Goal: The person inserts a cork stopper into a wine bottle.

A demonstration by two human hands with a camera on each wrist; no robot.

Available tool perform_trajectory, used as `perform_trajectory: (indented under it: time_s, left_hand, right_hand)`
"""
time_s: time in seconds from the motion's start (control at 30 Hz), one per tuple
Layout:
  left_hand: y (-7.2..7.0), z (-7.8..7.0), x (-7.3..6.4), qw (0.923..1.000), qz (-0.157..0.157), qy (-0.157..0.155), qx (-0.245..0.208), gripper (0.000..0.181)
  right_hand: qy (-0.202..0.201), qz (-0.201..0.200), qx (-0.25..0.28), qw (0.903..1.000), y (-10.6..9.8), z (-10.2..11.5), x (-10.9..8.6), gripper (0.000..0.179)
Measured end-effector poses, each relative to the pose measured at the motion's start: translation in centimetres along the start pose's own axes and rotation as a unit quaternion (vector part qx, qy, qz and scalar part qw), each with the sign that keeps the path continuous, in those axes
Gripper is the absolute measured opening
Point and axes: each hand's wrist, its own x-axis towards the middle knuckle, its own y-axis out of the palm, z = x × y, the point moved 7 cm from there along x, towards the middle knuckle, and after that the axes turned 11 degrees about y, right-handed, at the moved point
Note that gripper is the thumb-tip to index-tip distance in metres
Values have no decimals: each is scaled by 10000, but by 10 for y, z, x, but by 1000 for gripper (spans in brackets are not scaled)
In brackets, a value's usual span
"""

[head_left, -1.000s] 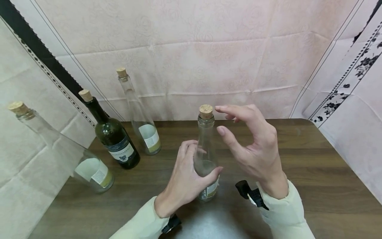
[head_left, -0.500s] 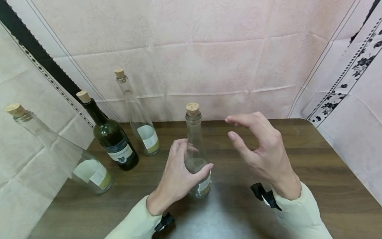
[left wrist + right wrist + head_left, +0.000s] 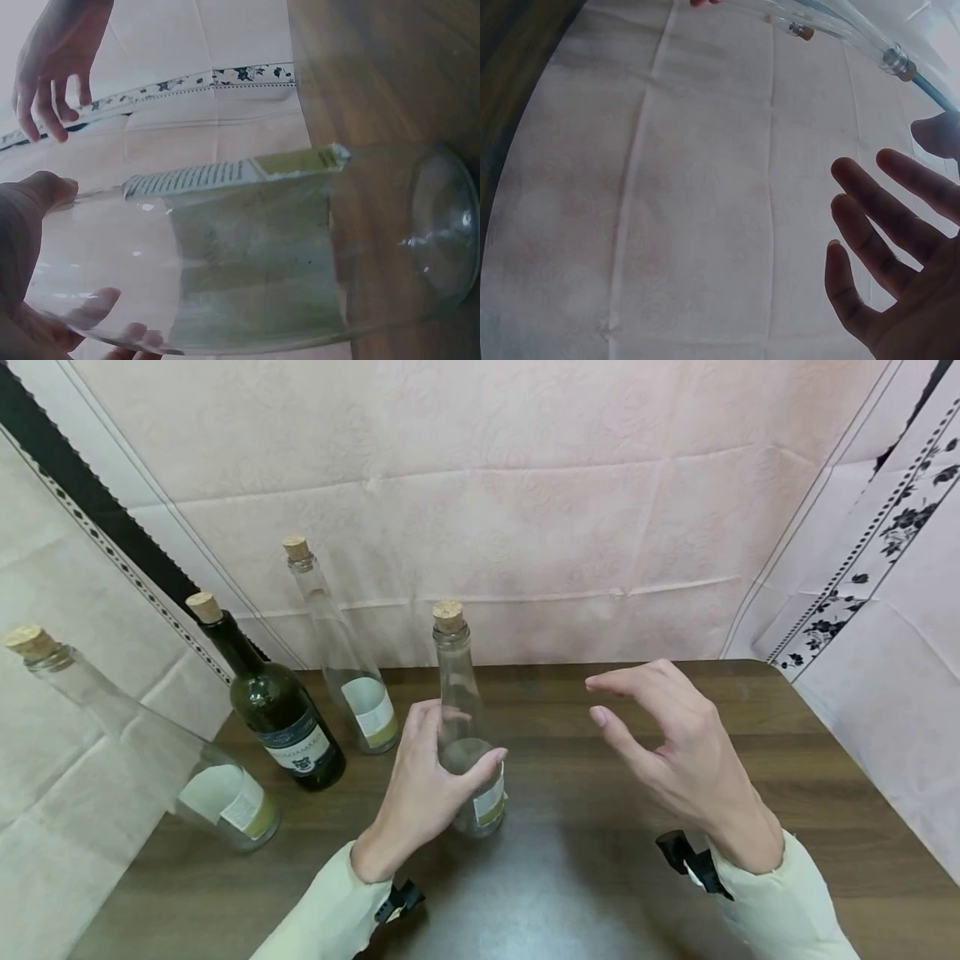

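Observation:
My left hand (image 3: pixel 423 777) grips a clear glass bottle (image 3: pixel 465 693) round its body, fingers on the far side and thumb across the front. A cork (image 3: pixel 448 617) sits in the bottle's mouth, and a torn white and green label (image 3: pixel 490 802) is on its lower part. In the left wrist view, the same bottle (image 3: pixel 255 255) fills the frame, its base toward the right. To the right of it, my right hand (image 3: pixel 675 743) is held in the air, fingers loosely bent and thumb apart, with nothing in it. The right wrist view shows this hand (image 3: pixel 907 247) with spread fingers.
On the left of the wooden table (image 3: pixel 570 893) stand a dark green wine bottle (image 3: pixel 277 702) and two clear bottles, one behind (image 3: pixel 367 702) and one nearer (image 3: pixel 232 793), all corked. A pale cloth (image 3: pixel 525 527) hangs behind the table's back edge.
My left hand and the clear bottle have moved left, toward the other bottles. My right hand has drawn away from the cork to the right and slightly down.

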Motion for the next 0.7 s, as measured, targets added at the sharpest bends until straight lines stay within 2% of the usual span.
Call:
perform_trajectory:
  time_s: [0.3,0.53,0.7]
  left_hand:
    - [-3,14,8,9988,-27,-487,-99,55]
    - [-4,22,18,9980,11,-638,-32,58]
    - [-7,29,27,9979,-97,-637,-14,60]
  right_hand:
    - [270,64,-136,9995,-4,-11,2,26]
    - [301,-82,-163,9994,-7,-18,3,27]
    - [287,-52,-245,9993,-6,-21,4,28]
